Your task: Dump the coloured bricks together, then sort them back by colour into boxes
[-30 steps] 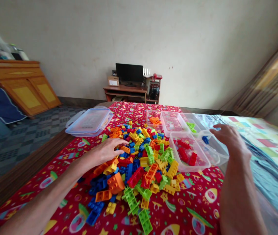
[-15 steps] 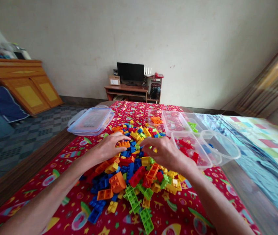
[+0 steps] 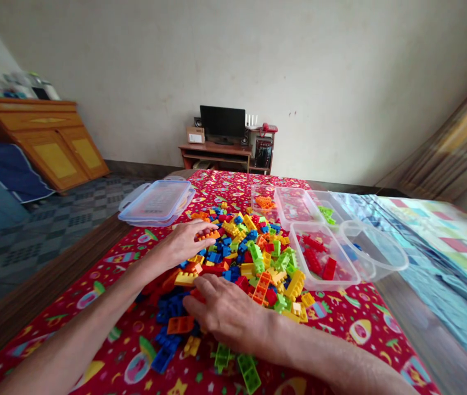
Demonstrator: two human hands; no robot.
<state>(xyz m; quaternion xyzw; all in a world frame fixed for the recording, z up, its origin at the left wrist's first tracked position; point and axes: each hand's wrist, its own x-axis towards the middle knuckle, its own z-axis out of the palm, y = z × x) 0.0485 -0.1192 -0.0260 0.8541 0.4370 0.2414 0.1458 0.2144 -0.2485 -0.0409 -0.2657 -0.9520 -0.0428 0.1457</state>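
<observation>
My left hand (image 3: 187, 240) is over the far left part of a heap of toy building bricks (image 3: 233, 258). An orange studded brick (image 3: 209, 235) sits between its thumb and fingers. My right hand (image 3: 225, 310) reaches across the near left side of the heap, fingers curled down around a chunky orange brick (image 3: 197, 295), most of which they cover. Just left of these fingers lie blue bricks (image 3: 170, 307) and an orange hollow brick (image 3: 180, 325). Green bricks (image 3: 248, 373) partly show below the right wrist.
Clear plastic bins stand on the right: one with red bricks (image 3: 318, 258), others with orange bricks (image 3: 265, 203) and green bricks (image 3: 327, 214). Stacked clear lids (image 3: 157, 200) lie at the left. A patterned red cloth (image 3: 126, 329) covers the table; a bed (image 3: 434, 247) adjoins it.
My right hand has moved left and nearer, from the middle of the heap to the chunky orange brick. Green and yellow bricks now show where it was. My left hand stays around its orange brick.
</observation>
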